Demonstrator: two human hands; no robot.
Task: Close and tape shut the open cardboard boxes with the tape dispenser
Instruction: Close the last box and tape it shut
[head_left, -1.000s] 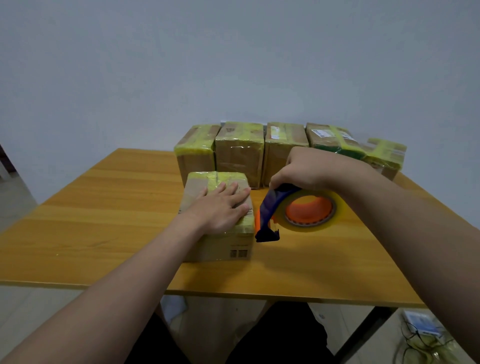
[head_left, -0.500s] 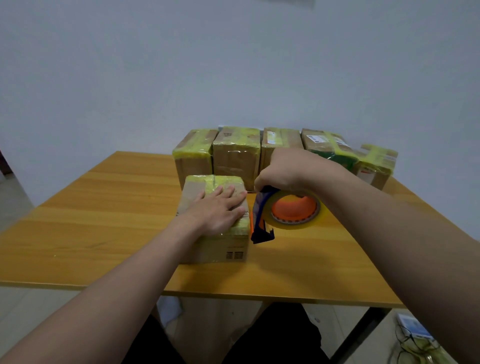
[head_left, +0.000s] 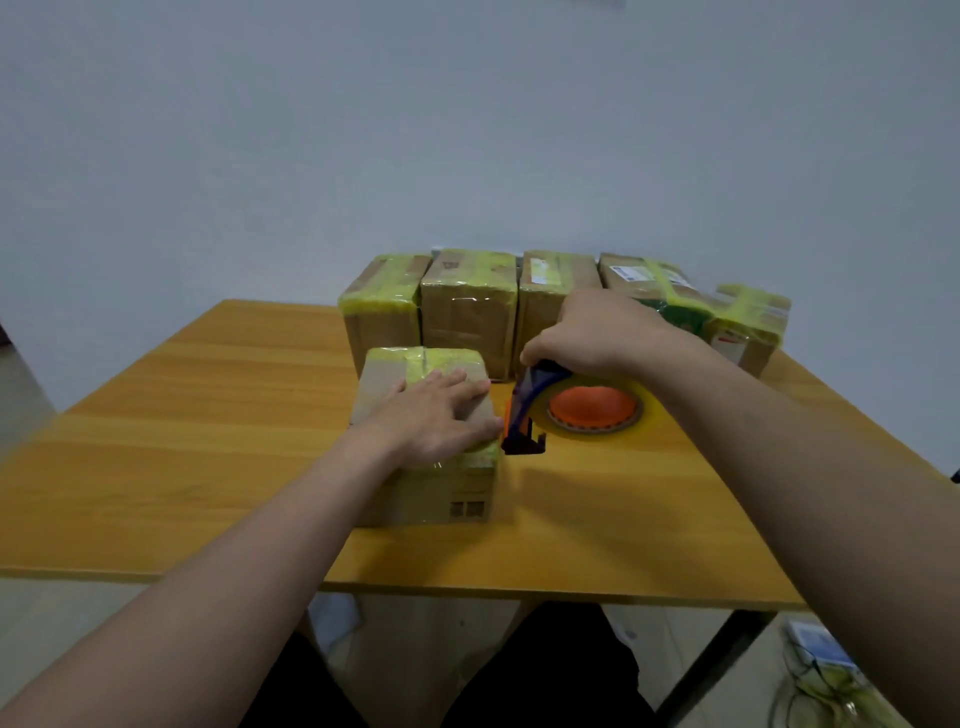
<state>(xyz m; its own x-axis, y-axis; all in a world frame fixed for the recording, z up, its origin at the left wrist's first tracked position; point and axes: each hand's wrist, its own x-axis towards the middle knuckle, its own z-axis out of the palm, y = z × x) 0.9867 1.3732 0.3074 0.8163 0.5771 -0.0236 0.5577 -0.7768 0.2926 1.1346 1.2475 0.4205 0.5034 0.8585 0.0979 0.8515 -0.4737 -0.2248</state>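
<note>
Behind: taped boxes (head_left: 470, 306) | right hand (head_left: 597, 332) hides part | floor items (head_left: 826, 670) unclear

The left forearm (head_left: 244, 566) and right forearm (head_left: 800, 467) are bare, as are the left hand (head_left: 431, 415) and right hand (head_left: 592, 338). Black clothing (head_left: 550, 675) shows at the near edge.

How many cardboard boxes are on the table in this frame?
6. The front box lies under the left hand. Five line the back: leftmost box, second box, third box, fourth box, rightmost box. More may hide behind them.
</note>
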